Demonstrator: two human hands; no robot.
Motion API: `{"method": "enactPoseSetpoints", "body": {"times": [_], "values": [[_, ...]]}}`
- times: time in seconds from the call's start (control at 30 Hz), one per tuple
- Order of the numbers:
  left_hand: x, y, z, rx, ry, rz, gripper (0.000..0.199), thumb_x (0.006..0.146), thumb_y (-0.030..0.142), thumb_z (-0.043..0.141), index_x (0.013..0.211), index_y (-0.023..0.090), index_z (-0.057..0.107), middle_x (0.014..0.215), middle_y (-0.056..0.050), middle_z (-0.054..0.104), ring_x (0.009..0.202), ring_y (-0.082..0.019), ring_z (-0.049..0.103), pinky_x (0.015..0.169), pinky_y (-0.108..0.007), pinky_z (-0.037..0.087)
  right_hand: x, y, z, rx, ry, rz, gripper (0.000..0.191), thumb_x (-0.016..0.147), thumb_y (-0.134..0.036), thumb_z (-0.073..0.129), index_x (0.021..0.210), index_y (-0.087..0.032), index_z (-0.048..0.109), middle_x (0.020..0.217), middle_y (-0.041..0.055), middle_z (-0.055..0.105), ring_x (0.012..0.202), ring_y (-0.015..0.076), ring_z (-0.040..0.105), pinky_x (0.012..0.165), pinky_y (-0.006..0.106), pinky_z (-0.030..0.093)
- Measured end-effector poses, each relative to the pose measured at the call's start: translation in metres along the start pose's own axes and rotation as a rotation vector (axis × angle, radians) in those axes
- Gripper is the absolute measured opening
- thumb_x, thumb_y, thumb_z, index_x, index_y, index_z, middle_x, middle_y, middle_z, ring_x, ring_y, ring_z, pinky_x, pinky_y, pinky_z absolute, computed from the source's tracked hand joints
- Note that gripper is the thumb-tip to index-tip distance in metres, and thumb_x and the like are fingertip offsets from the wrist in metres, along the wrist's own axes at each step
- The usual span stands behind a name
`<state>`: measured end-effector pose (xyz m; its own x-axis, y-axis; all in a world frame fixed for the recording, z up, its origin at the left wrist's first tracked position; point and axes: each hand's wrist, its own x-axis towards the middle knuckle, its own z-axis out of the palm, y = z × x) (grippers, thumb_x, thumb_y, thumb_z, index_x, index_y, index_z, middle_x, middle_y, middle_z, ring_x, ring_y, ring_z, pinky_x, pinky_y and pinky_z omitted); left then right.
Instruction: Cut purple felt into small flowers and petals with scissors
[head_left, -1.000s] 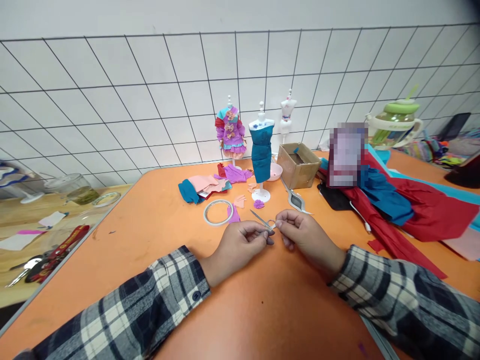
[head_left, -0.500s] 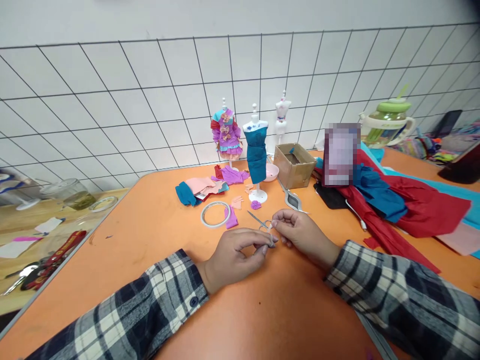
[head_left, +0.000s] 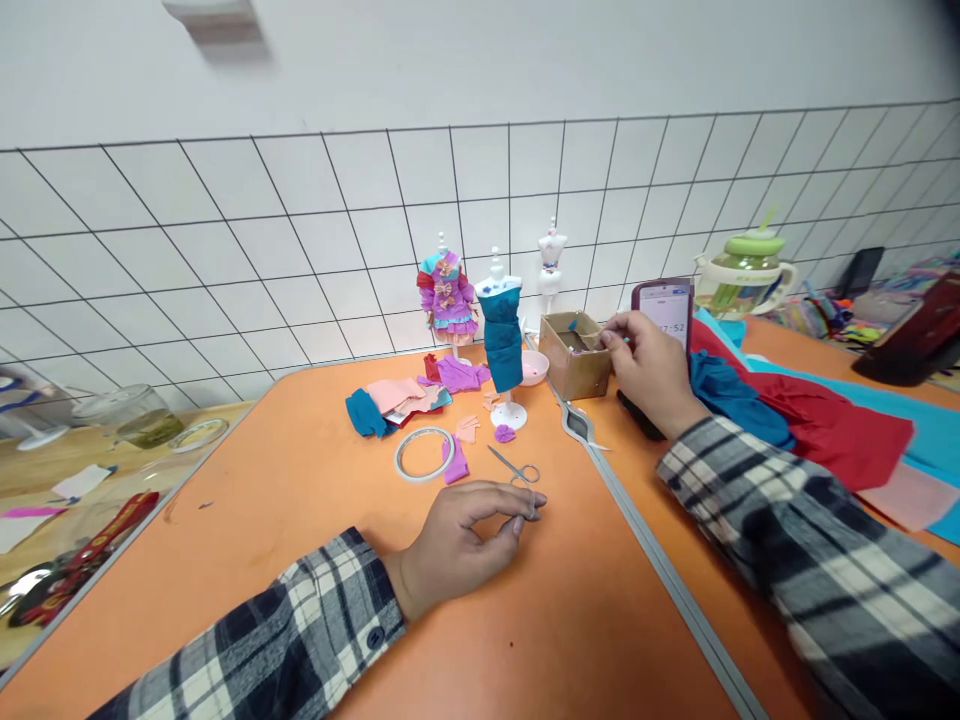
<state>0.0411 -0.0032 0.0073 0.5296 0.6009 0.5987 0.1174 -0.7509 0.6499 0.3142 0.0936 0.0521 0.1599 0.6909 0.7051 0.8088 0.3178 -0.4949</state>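
My left hand (head_left: 471,533) rests low over the orange table, thumb and fingertips pinched round a small pale bit too tiny to name. Just beyond its fingers lie small metal scissors (head_left: 517,466), points toward the far left. My right hand (head_left: 651,365) is at the right rim of a small cardboard box (head_left: 574,372), fingertips pinched together; whether anything is between them I cannot make out. Behind the scissors stands a white mini mannequin wrapped in teal fabric (head_left: 502,340). A purple rosette (head_left: 505,433) sits near its base, and a roll of tape (head_left: 424,455) lies to the left.
Another mannequin wears a purple ruffled dress (head_left: 448,300); a bare one (head_left: 551,260) stands behind. Fabric scraps (head_left: 394,398) and a pink bowl (head_left: 533,367) lie nearby. To the right are a propped phone (head_left: 664,300), red cloth (head_left: 832,425) and a teapot (head_left: 746,275).
My right hand has left the side of my left hand and moved right and away to the box. My left hand keeps its pinch. The view has tilted up slightly.
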Motion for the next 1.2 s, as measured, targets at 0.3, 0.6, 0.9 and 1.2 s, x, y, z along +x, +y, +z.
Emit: {"method": "enactPoseSetpoints", "body": {"times": [0.3,0.6,0.9,1.2], "values": [[0.000,-0.006,-0.002,0.035,0.001,-0.039,0.020,0.081,0.005,0.057,0.091,0.016,0.070,0.094,-0.008,0.077,0.089,-0.016,0.073,0.082,-0.025,0.058,0.019,0.031,0.021,-0.407,-0.194,-0.057,0.025,0.088,-0.028,0.050,0.096,-0.024,0.074,0.097,0.0064,0.069,0.084,0.0225,0.060,0.064,0.031,0.038],[0.001,-0.004,-0.003,0.026,0.011,-0.092,0.018,0.082,0.008,0.056,0.090,0.014,0.071,0.093,-0.008,0.077,0.088,-0.016,0.073,0.082,-0.025,0.058,0.018,0.012,0.014,-0.288,-0.095,-0.042,0.020,0.080,-0.024,0.058,0.098,-0.021,0.067,0.088,0.0052,0.069,0.080,0.0228,0.060,0.064,0.031,0.040],[0.000,-0.009,-0.002,-0.212,0.106,-0.311,0.016,0.087,0.023,0.057,0.089,0.014,0.071,0.091,-0.010,0.076,0.086,-0.019,0.071,0.078,-0.030,0.058,-0.076,-0.090,-0.020,0.418,-0.608,-0.369,0.036,0.086,-0.013,0.046,0.116,-0.024,0.062,0.112,0.0058,0.068,0.100,0.0199,0.062,0.082,0.033,0.051],[0.000,-0.012,-0.001,-0.373,0.018,-0.415,0.031,0.083,0.044,0.064,0.082,0.014,0.070,0.088,-0.011,0.076,0.084,-0.021,0.070,0.074,-0.030,0.056,-0.101,-0.078,-0.011,0.490,-0.780,-0.191,0.030,0.083,-0.018,0.058,0.111,-0.025,0.067,0.111,0.0061,0.069,0.098,0.0200,0.065,0.080,0.032,0.054]]}}
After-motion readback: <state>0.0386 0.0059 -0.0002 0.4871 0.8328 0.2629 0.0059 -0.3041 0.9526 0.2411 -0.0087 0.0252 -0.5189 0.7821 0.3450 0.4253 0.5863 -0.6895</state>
